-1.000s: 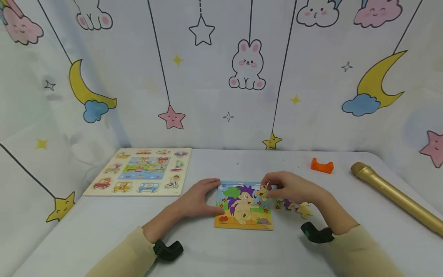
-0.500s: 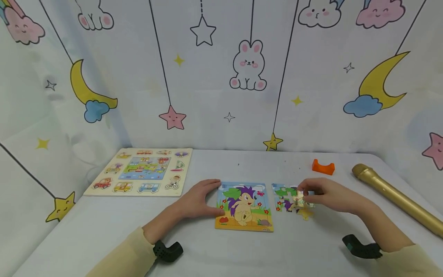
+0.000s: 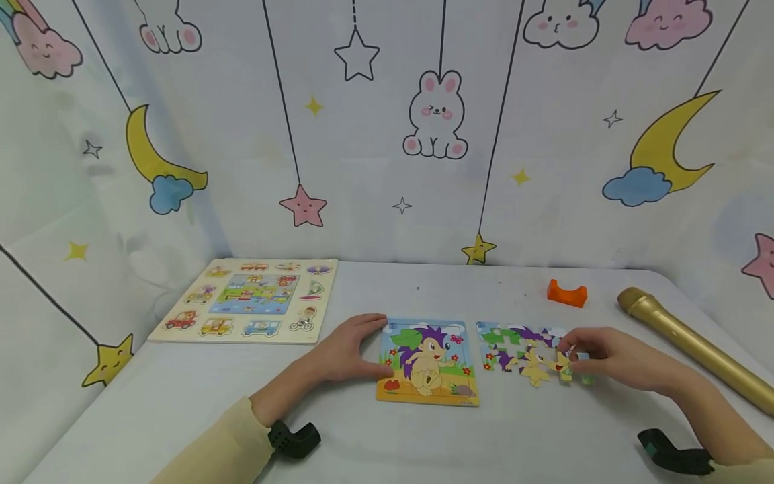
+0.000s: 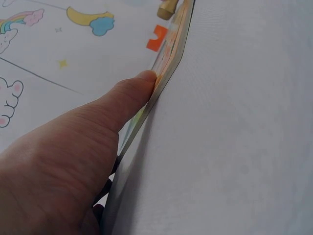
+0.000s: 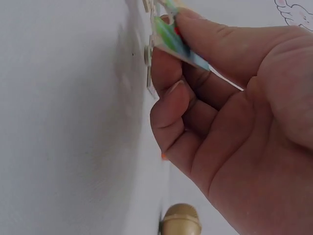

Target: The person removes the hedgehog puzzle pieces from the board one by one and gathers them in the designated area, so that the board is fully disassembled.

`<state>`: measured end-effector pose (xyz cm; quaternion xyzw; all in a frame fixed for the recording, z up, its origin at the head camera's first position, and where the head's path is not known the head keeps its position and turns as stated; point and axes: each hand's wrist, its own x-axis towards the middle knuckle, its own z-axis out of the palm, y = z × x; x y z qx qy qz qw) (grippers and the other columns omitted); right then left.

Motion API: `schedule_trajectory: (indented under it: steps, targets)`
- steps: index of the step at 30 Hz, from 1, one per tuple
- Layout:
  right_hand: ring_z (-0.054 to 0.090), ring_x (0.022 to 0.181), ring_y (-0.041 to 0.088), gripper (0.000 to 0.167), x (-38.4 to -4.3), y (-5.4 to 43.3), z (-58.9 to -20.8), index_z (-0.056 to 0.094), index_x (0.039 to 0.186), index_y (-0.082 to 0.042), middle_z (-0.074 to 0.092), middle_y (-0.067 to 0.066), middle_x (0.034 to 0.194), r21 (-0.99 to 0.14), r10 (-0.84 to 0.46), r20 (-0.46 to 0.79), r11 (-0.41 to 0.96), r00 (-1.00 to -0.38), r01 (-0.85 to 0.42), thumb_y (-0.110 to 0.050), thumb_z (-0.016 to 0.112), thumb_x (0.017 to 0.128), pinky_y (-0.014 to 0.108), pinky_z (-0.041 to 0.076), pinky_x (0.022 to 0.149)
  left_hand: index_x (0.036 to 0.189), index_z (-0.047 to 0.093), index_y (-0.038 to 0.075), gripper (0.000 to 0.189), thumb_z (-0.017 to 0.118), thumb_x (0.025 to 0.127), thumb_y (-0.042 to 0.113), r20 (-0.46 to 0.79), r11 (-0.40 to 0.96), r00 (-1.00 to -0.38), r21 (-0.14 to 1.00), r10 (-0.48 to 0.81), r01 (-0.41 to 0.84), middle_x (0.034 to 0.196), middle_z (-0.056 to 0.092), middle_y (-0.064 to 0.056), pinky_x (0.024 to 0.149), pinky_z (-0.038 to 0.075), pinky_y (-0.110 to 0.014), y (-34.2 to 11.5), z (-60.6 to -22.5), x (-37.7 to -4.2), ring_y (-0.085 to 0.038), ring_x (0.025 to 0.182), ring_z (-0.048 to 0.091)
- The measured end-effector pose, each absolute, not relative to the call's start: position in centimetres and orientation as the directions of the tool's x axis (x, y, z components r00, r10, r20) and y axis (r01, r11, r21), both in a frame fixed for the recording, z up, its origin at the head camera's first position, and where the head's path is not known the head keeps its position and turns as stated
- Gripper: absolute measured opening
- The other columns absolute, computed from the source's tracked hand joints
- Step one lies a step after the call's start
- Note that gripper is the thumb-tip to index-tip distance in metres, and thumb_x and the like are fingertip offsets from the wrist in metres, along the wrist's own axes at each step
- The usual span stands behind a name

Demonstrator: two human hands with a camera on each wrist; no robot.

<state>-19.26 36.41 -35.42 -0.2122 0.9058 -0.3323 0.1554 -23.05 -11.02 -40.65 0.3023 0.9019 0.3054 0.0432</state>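
Note:
In the head view, my left hand [image 3: 347, 349] rests at the left edge of a hedgehog picture puzzle board [image 3: 428, 366], fingers extended and spread from the thumb. The left wrist view shows the thumb [image 4: 137, 93] pressing on the board's edge. To the board's right lie joined and loose jigsaw pieces [image 3: 504, 339] in purple, green and yellow. Over their right end, my right hand [image 3: 611, 356] pinches a small jigsaw piece [image 3: 562, 365]. That jigsaw piece [image 5: 171, 38] shows green and blue between thumb and fingers in the right wrist view; part of it is hidden.
A cream vehicle puzzle board [image 3: 317, 316] lies at the back left of the white table [image 3: 393, 444]. An orange notched block [image 3: 567, 294] sits at the back right, beside a gold microphone [image 3: 689, 343]. A patterned cloth [image 3: 375, 161] hangs behind.
My right hand moved from the board's upper right corner out to the right, over the loose pieces, uncovering more of them. The left hand and the hedgehog board stayed put.

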Motion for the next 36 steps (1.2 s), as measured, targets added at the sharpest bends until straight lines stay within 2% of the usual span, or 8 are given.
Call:
schedule_trajectory:
  steps: [10, 15, 23, 28, 36]
  targets:
    - [0.057, 0.09, 0.007, 0.022, -19.31, 36.56, -36.29, 0.065, 0.114, -0.007, 0.064, 0.001, 0.105, -0.614, -0.476, -0.102, 0.721, -0.873, -0.322, -0.014, 0.071, 0.095, 0.022, 0.051, 0.077, 0.151, 0.046, 0.007, 0.092, 0.08, 0.08, 0.053, 0.11, 0.638, -0.814, 0.566, 0.57, 0.522, 0.157, 0.04, -0.007, 0.118, 0.028, -0.049, -11.14, -40.82, -23.15, -0.03, 0.146, 0.031]
    - [0.052, 0.086, 0.01, 0.023, -19.25, 36.26, -36.36, 0.066, 0.112, -0.009, 0.062, 0.0, 0.101, -0.581, -0.43, -0.105, 0.758, -0.897, -0.296, -0.018, 0.074, 0.092, 0.023, 0.048, 0.072, 0.151, 0.047, 0.007, 0.091, 0.08, 0.08, 0.053, 0.113, 0.635, -0.814, 0.569, 0.57, 0.523, 0.157, 0.04, -0.007, 0.117, 0.028, -0.05, -11.15, -40.77, -23.06, -0.03, 0.146, 0.031]
    - [0.052, 0.085, 0.014, 0.028, -19.07, 36.13, -36.42, 0.068, 0.11, -0.016, 0.059, -0.001, 0.097, -0.523, -0.372, -0.085, 0.806, -0.924, -0.276, -0.026, 0.08, 0.087, 0.025, 0.048, 0.07, 0.151, 0.047, 0.007, 0.091, 0.081, 0.08, 0.053, 0.117, 0.63, -0.811, 0.571, 0.573, 0.527, 0.157, 0.04, -0.008, 0.117, 0.028, -0.05, -11.12, -40.64, -23.01, -0.031, 0.146, 0.031]
    - [0.053, 0.086, 0.019, 0.034, -18.97, 36.27, -36.25, 0.067, 0.112, -0.014, 0.058, 0.001, 0.095, -0.523, -0.356, -0.086, 0.811, -0.931, -0.262, -0.028, 0.082, 0.086, 0.025, 0.049, 0.069, 0.151, 0.046, 0.007, 0.092, 0.08, 0.08, 0.054, 0.118, 0.632, -0.812, 0.567, 0.572, 0.527, 0.157, 0.04, -0.007, 0.117, 0.028, -0.05, -11.07, -40.68, -23.03, -0.031, 0.146, 0.031]
    - [0.055, 0.085, 0.015, 0.037, -18.86, 36.46, -36.12, 0.065, 0.115, -0.012, 0.058, 0.002, 0.097, -0.543, -0.362, -0.073, 0.796, -0.929, -0.267, -0.03, 0.081, 0.086, 0.025, 0.051, 0.071, 0.151, 0.047, 0.007, 0.091, 0.081, 0.08, 0.053, 0.117, 0.627, -0.811, 0.575, 0.574, 0.527, 0.157, 0.04, -0.008, 0.118, 0.028, -0.05, -11.08, -40.67, -23.02, -0.031, 0.146, 0.031]
